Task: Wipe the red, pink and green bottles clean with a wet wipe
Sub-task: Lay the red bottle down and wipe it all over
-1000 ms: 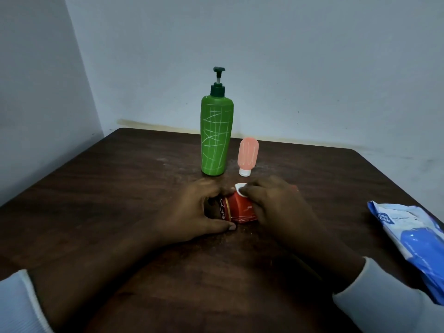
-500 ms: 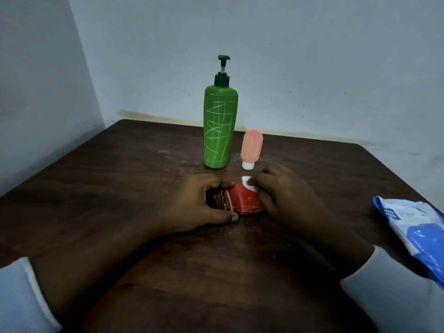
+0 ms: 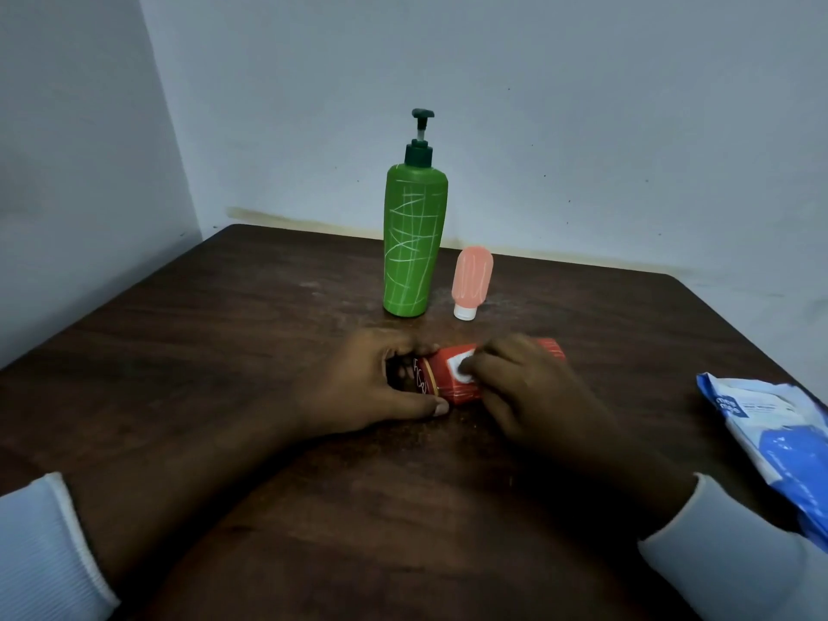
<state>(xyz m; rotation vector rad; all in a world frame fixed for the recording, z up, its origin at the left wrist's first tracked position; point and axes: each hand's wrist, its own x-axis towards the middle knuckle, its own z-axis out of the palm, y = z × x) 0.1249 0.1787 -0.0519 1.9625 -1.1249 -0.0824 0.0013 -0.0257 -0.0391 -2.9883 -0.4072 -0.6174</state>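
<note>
The red bottle lies on its side in the middle of the dark wooden table. My left hand grips its dark cap end with curled fingers and thumb. My right hand lies over the bottle's body and pinches a small white wet wipe against its red side. Behind them the tall green pump bottle stands upright, marked with pale scribbles. Just right of it the small pink bottle stands on its white cap.
A blue and white pack of wet wipes lies at the table's right edge. Pale walls meet in a corner behind the table, close to its far and left sides.
My right hand has slid the wipe a little along the red bottle, baring more of its far end. The view has tilted up slightly. My left hand keeps its grip.
</note>
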